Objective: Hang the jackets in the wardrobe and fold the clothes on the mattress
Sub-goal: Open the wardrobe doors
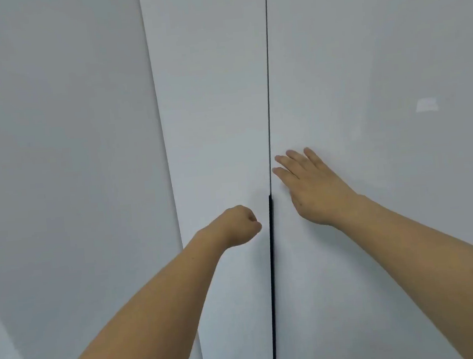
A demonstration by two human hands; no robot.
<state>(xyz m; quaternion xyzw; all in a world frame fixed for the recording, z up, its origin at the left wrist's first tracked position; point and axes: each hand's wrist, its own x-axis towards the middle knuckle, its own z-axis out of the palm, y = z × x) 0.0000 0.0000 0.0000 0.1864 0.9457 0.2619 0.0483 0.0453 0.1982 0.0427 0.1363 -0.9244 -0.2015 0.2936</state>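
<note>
Right hand [313, 185] flat, fingers spread, right of door seam [267, 119]; left hand [238, 225] fisted, apparently empty, left of it. Risk: fingertips pinched there.

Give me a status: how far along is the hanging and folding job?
Done: nothing that shows. No jackets, clothes or mattress are in view. In hand: the person faces two white wardrobe doors, the left door and right door, shut or nearly so, with a dark gap low between them. The right hand lies flat on the right door; the left hand is fisted near the gap. Left: cannot be judged here.
</note>
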